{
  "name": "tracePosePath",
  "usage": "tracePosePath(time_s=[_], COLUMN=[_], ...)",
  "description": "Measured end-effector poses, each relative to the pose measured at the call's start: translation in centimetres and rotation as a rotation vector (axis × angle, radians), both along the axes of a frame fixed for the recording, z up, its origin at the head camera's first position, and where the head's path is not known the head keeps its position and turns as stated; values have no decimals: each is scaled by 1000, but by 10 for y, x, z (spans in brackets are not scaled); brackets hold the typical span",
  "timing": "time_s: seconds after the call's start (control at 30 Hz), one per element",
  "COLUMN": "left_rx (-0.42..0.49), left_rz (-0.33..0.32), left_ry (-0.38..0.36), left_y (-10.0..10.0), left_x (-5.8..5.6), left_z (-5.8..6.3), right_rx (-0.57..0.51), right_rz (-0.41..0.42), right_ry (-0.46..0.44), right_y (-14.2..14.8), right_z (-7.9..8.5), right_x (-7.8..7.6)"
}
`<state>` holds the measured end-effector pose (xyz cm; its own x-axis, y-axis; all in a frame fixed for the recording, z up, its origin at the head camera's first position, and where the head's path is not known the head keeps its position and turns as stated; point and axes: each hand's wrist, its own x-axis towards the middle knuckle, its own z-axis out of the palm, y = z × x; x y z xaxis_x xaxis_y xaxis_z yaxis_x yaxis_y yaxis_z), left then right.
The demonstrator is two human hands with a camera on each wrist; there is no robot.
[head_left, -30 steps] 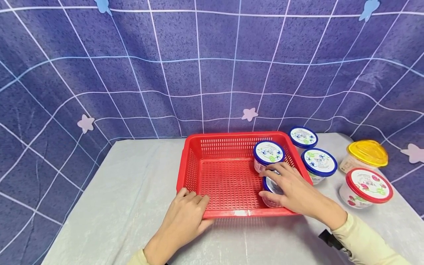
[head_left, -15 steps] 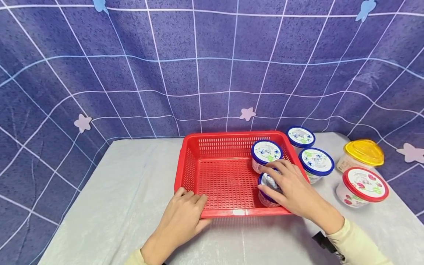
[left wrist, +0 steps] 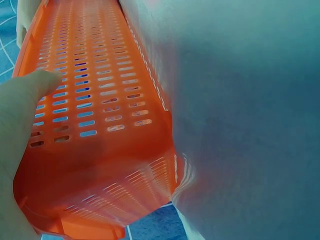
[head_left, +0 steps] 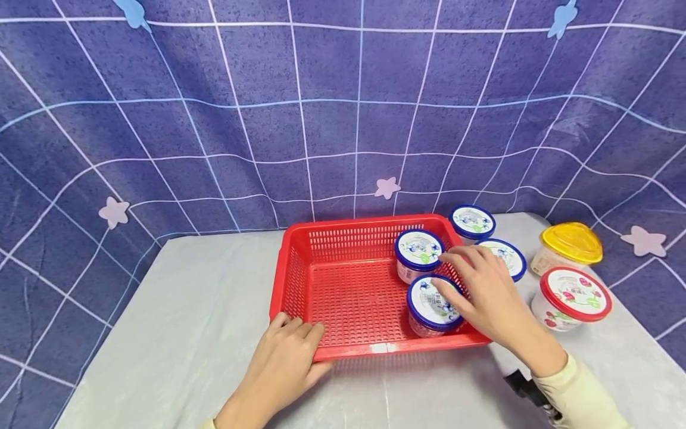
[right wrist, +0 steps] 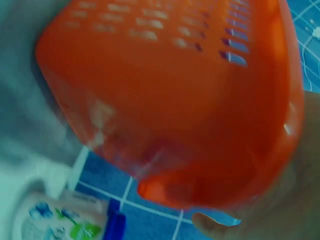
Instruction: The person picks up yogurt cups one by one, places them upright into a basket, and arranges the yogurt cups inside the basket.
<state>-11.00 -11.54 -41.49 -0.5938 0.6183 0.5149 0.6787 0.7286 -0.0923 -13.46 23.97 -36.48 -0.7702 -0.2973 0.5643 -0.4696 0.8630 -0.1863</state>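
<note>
In the head view my left hand [head_left: 286,357] grips the front left corner of a red plastic basket [head_left: 356,223]. The left wrist view shows its thumb [left wrist: 42,82] against the perforated outer wall. Two tubs with blue lids stand at the basket's right end: a rear tub [head_left: 418,245] and a front tub [head_left: 431,304], both upright. Over the right rim hovers my right hand [head_left: 490,298], its fingers loosely bent and spread beside the front tub's lid, holding nothing. Whether a fingertip still touches that lid is hard to tell.
Right of the basket stand two more blue-lidded tubs, one at the back [head_left: 473,221] and one partly behind my right hand [head_left: 506,256]. Further right are a yellow-lidded container [head_left: 570,244] and a red-lidded tub [head_left: 570,301]. A purple gridded curtain [head_left: 332,131] hangs behind the table [head_left: 198,286].
My right hand has let go of the front tub and moved right and up, uncovering its lid. That tub now sits flat in the basket. My left hand keeps its grip; the view has shifted slightly.
</note>
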Motion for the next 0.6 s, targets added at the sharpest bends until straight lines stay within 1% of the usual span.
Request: tracePosePath(time_s=[0.17, 0.43, 0.6], left_rx=[-2, -8, -8], left_rz=[-3, -1, -7], left_ry=[7, -3, -5], left_y=[-2, -1, 0], left_x=[0, 0, -1], left_z=[-1, 0, 1], right_rx=[-11, 11, 0], right_rz=[-51, -113, -158], right_ry=[23, -8, -25], right_y=[10, 22, 38], right_z=[8, 11, 16], right_x=[0, -1, -4])
